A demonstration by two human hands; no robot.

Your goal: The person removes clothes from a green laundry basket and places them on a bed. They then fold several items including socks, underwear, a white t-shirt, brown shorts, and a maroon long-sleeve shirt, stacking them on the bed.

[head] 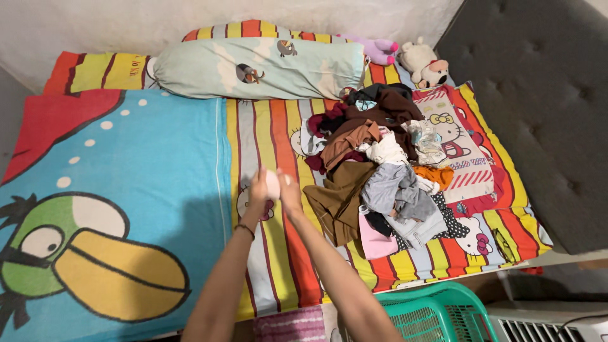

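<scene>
I am looking down over a bed from its foot. My left hand (258, 190) and my right hand (290, 189) are raised side by side above the bed, fingers curled narrowly around a small pale pink rolled piece of cloth (273, 183) pinched between them. A thin dark band sits on my left wrist.

Under my hands lies a striped bedsheet in red, yellow, grey and white with cartoon cat faces (278, 253). To the left, touching it, spreads a large blue blanket with a green cartoon bird with a yellow beak and a red corner (126, 190).

Just right of my hands is a loose pile of unfolded clothes in brown, maroon, grey, white, orange and pink (380, 183). It partly covers a pink and white cartoon cat pillow (459, 158) on the right side of the bed.

Across the head of the bed lies a long pale green bolster pillow with small bird prints (259, 68), against a striped pillow. Beside it, in the corner, sit a purple plush toy (379, 48) and a white plush bear (425, 63).

A dark grey tufted padded panel (544, 114) stands along the right. At the bottom edge, near my right forearm, is a green plastic laundry basket (437, 315) with a slotted rim.
</scene>
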